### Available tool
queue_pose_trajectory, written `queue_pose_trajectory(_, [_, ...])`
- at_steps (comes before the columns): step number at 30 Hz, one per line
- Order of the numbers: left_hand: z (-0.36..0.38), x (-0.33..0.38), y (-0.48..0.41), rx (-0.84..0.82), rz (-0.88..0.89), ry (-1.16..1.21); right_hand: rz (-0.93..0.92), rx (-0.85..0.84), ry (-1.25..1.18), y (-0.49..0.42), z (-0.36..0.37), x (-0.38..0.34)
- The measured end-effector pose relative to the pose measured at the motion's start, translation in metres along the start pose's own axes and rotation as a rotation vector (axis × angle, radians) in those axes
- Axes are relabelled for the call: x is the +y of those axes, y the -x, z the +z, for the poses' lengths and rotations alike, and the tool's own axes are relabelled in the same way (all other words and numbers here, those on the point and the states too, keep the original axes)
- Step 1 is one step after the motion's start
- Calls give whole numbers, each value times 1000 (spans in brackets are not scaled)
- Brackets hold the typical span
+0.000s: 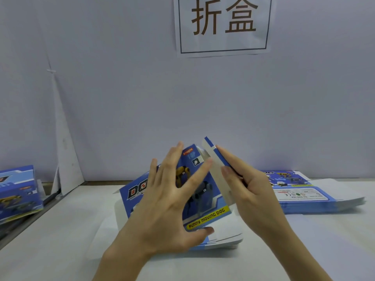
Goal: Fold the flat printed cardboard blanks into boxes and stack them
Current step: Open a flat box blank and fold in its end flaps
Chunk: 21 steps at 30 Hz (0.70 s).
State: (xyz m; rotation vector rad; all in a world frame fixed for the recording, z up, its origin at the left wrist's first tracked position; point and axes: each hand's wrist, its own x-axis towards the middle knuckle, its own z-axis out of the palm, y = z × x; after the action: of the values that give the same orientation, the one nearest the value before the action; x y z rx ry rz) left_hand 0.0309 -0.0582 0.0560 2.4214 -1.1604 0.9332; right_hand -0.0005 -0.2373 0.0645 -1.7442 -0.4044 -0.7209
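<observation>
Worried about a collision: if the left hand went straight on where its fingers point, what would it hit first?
The left hand would probably meet the raised side flap the right hand holds; depth unclear.

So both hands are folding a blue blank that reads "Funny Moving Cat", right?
Not quite. The head view shows the yellow strip on the blank reads "Funny Moving Dog", not Cat. The rest holds: the left hand presses the blue blank and the right hand pinches its flap.

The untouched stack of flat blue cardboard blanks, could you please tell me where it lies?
Head view: the untouched stack lies at right on the white table, beyond the right hand.
</observation>
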Motion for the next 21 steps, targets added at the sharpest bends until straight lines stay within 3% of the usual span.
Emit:
queue_pose_trajectory(9, [-23,9,-5,100,23,-17,4,-175,-94,0,-2,-1])
queue_pose_trajectory(21, [-22,6,-5,191,84,-40,56,-239,-49,6,10,-9])
